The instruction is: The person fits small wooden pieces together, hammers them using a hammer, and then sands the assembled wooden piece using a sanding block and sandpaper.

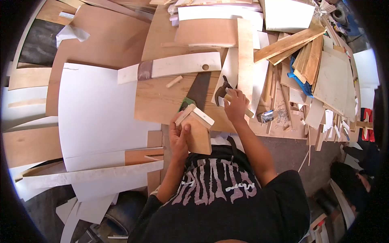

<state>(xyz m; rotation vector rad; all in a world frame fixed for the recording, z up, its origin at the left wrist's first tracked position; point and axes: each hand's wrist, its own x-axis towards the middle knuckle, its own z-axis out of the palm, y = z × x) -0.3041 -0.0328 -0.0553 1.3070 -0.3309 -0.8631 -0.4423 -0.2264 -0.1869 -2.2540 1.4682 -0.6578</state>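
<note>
Black shirt (227, 210) nearest — left hand (178, 139) clasps wooden piece (198, 135), right hand (236, 106) grips hammer (221, 91) — apparent positioning step; any strike requires firm support.

Head view: left hand (179, 135) at center holds wooden piece (198, 135) with strips on its top end. Right hand (237, 106), right of center, grips hammer (223, 91). Saw (199, 89) lies on table (158, 103) above. Stacked boards (289, 44) upper right.

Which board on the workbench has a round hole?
The long pale board with a brown band, lying beyond the green-handled saw. Only it shows a round hole, near its right end.
</note>
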